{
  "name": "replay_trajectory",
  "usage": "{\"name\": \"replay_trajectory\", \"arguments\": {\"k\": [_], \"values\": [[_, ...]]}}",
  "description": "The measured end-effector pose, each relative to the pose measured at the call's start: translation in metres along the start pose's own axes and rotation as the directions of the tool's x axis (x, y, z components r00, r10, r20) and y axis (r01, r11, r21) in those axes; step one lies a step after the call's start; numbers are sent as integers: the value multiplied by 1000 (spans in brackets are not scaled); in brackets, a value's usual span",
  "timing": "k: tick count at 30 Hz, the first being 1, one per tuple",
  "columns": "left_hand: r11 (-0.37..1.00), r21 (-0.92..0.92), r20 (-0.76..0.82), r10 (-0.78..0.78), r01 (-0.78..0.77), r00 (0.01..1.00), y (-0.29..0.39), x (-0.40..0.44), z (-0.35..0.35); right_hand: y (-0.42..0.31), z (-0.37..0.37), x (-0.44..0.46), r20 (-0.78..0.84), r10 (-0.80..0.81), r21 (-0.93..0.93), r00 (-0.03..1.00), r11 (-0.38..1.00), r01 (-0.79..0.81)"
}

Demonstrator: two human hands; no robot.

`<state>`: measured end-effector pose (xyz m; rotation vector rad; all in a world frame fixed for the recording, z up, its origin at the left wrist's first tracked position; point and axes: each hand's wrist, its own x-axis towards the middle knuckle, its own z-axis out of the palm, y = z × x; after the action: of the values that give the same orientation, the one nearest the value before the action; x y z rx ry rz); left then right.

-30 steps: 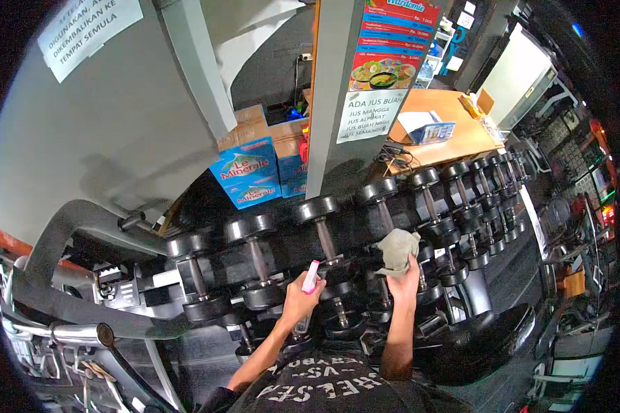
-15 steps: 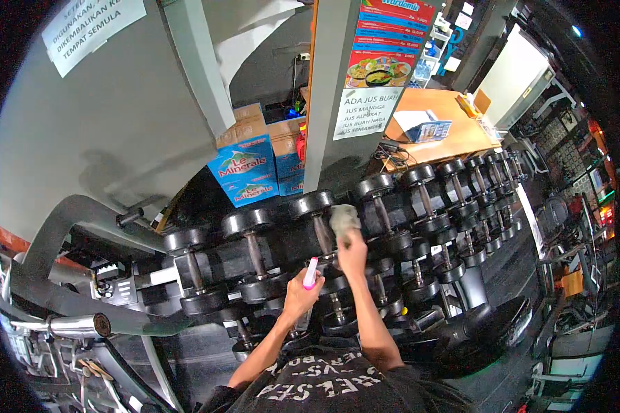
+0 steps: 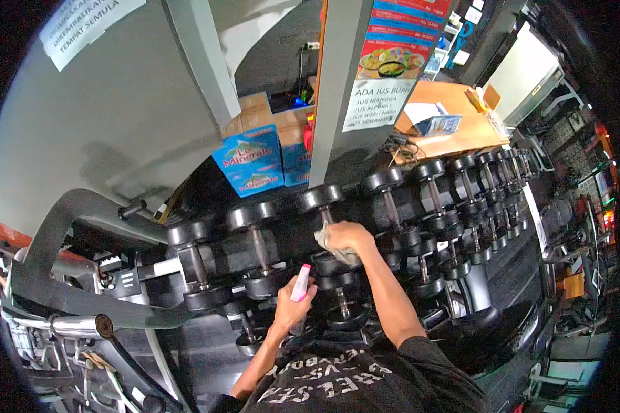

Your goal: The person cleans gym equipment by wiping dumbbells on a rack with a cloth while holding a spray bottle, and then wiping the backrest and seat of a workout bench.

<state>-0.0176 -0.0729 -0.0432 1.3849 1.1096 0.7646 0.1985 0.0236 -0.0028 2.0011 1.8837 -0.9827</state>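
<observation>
My right hand (image 3: pixel 348 237) grips a grey-green cloth (image 3: pixel 339 252), which lies over the handle and lower head of a black dumbbell (image 3: pixel 322 197) on the rack. Closer to my body, on the left, my left hand (image 3: pixel 294 303) is wrapped round a spray bottle with a white and pink top (image 3: pixel 301 283). Two more dumbbells stand to the left of the cloth, one nearer (image 3: pixel 259 251) and one farther (image 3: pixel 199 265). Another dumbbell (image 3: pixel 393 208) rests just to its right. The bottle's lower body is mostly hidden by my left hand.
The rack's dumbbells continue in two rows to the right. Behind stand blue and brown boxes (image 3: pixel 249 160), a grey pillar (image 3: pixel 337 117) with a menu, and a wooden desk (image 3: pixel 448 138). A curved grey machine frame (image 3: pixel 41 268) is at the left, a black padded bench at the lower right.
My right hand has moved left with the cloth, onto the middle dumbbell, then down along its handle. My left hand has shifted slightly down and left, still holding the spray bottle.
</observation>
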Motion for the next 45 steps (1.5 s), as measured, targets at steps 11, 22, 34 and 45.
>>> {"name": "replay_trajectory", "arguments": {"k": [11, 22, 34, 45], "values": [[995, -38, 27, -92, 93, 995, 26, 6, -17, -21, 103, 54, -25, -216, -117, 976, 970, 212], [995, -62, 52, -76, 79, 996, 18, 13, -21, 35, -10, 1, 147, -16, -188, 989, 981, 44], [995, -49, 134, -81, 89, 988, 20, 27, -23, 84, 46, 18, 48, -36, 61, 998, 998, 33], [988, -66, 67, -137, 142, 988, 18, 29, -27, -5, 44, 21, -139, -349, -8, 927, 936, 351]]}}
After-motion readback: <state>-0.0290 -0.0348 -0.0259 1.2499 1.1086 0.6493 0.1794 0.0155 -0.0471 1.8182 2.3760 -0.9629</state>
